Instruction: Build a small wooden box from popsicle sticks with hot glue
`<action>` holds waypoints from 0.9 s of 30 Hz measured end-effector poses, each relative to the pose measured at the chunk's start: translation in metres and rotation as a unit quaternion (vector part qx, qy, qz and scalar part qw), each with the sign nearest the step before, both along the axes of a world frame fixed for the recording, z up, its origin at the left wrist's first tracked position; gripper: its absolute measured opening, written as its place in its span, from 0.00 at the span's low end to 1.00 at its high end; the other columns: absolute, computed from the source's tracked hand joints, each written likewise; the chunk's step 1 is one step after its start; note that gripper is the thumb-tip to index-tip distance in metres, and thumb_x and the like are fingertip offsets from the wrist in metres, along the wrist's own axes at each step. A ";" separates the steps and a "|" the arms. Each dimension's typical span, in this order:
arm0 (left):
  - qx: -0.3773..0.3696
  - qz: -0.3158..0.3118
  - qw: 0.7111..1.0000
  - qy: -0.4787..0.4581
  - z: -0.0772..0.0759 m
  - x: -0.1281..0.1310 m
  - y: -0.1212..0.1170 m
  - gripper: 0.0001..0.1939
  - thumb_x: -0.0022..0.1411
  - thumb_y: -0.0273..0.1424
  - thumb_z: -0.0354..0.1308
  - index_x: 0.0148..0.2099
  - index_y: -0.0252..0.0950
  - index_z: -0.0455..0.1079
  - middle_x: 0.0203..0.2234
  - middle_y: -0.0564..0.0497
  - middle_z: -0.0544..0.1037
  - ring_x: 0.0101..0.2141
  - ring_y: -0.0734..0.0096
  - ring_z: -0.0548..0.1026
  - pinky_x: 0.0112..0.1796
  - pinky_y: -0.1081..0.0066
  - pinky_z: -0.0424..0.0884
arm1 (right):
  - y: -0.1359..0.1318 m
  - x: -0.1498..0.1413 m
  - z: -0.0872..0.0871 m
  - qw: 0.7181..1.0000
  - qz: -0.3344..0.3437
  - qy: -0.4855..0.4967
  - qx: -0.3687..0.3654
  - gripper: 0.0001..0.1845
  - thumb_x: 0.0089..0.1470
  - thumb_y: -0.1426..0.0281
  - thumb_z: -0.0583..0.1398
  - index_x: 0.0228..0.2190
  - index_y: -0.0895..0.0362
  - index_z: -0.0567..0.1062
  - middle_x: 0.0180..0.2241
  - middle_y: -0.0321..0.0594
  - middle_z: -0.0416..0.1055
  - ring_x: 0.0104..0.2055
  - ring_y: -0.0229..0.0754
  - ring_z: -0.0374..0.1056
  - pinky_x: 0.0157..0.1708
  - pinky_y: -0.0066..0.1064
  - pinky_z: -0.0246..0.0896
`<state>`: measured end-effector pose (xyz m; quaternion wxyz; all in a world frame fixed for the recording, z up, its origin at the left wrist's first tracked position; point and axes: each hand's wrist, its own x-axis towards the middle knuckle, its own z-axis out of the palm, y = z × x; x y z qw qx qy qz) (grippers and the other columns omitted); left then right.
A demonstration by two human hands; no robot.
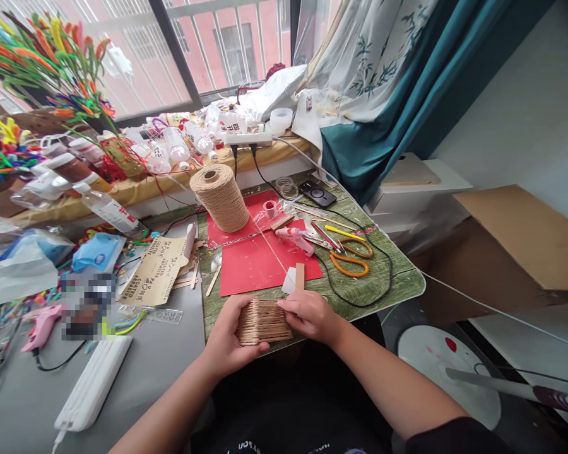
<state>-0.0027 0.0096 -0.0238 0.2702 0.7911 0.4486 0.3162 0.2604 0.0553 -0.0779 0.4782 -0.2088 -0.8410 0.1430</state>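
Teal curtain [388, 135] hangs beside the window [246, 41], and below them is the bench [400, 284], its surface green near me. On it lie red sheets [260, 274], and the large spool of twine [222, 198] stands upright at their far left part. Orange-handled scissors [350, 266] are to the right of the sheets; the black phone [318, 193] lies farther back. My left hand [230, 337] is holding the ridged brown block [265, 320] around its left side — this block is just above the near edge. My right hand [312, 316] is closed narrow at its upper right corner — I cannot tell if it pinches block or twine strand [272, 249].
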 end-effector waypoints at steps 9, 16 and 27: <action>-0.038 -0.009 0.996 -0.078 -0.018 -0.015 -0.005 0.37 0.63 0.52 0.64 0.66 0.43 0.56 0.54 0.41 0.69 0.52 0.50 0.74 0.53 0.53 0.72 | -0.001 0.000 0.003 1.000 0.005 -0.014 -0.001 0.20 0.67 0.76 0.58 0.58 0.53 0.70 0.36 0.42 0.79 0.36 0.44 0.76 0.39 0.36 0.75; -0.070 -0.002 0.990 -0.127 -0.035 -0.025 -0.008 0.38 0.66 0.54 0.59 0.68 0.41 0.54 0.54 0.39 0.68 0.54 0.48 0.72 0.55 0.51 0.70 | -0.001 -0.004 0.000 1.000 -0.014 -0.009 0.007 0.18 0.65 0.76 0.58 0.55 0.53 0.70 0.36 0.41 0.80 0.36 0.44 0.78 0.39 0.36 0.76; -0.150 -0.018 0.976 -0.158 -0.037 -0.027 -0.009 0.36 0.70 0.52 0.57 0.70 0.40 0.54 0.61 0.36 0.69 0.61 0.43 0.70 0.60 0.47 0.70 | -0.001 -0.004 -0.004 1.000 -0.022 0.005 -0.012 0.14 0.64 0.77 0.59 0.50 0.52 0.71 0.31 0.38 0.77 0.32 0.42 0.75 0.35 0.34 0.74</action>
